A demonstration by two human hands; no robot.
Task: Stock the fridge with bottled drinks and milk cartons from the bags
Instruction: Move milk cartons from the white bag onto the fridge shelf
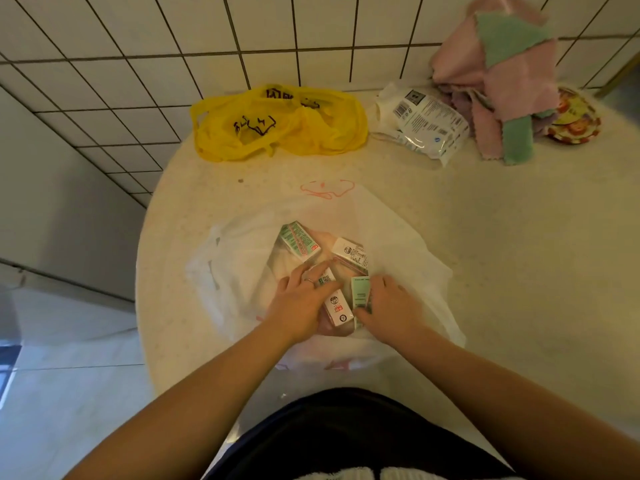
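Both hands are down in the white translucent plastic bag (398,244), which lies open on the round cream speckled table (519,271) just in front of the person. Four small cartons are visible in it. The white milk carton with a red label (336,304) lies between the hands, its long axis running away from the body and tilted slightly left. The left hand (299,301) rests over its far end with fingers stretched nearly straight and the thumb along the carton's side; no closed grasp is evident. The right hand (393,306) has fingers and thumb curled onto the pale green milk carton (360,293), which touches the white one on its right and lies roughly parallel to it. Judgement: each hand is already on its own carton, so the lift turns on the left hand closing across the short width of the white carton. Farther in the bag, apart from the hands, are a green-and-pink printed carton (298,241) and a second white carton (350,253). The bag's loose walls stand around the hands and could snag a carton coming out. Well apart, by the tiled wall (138,64), lie a crumpled yellow plastic bag (277,126), a white printed packet (427,124), pink and green cloths (498,81) and a round patterned tin (576,116). The fridge is not in view.
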